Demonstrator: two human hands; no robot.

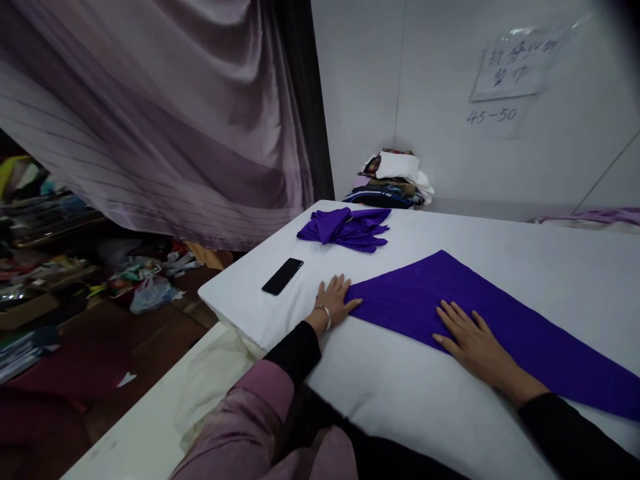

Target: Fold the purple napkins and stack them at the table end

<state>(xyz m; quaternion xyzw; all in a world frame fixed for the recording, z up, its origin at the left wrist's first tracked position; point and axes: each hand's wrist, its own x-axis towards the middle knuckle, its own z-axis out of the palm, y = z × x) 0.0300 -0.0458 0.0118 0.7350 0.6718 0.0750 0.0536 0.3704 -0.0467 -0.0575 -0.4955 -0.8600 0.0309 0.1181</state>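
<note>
A purple cloth [520, 320] lies flat on the white-covered table [400, 373], folded to a wide triangle with its peak pointing away from me. My left hand [334, 301], with a bracelet at the wrist, rests at the cloth's left corner, fingers spread. Flat on the middle of the cloth, near its front edge, lies my right hand [467, 337], its fingers apart. Neither hand grips anything. Farther back on the table sits a bunched pile of purple cloth [345, 229].
A black phone [283, 276] lies left of my left hand. Stacked clothes [393, 179] stand beyond the table's far edge. A mauve curtain [200, 120] hangs at the left, above cluttered goods on the floor. A handwritten sign [510, 70] is on the wall.
</note>
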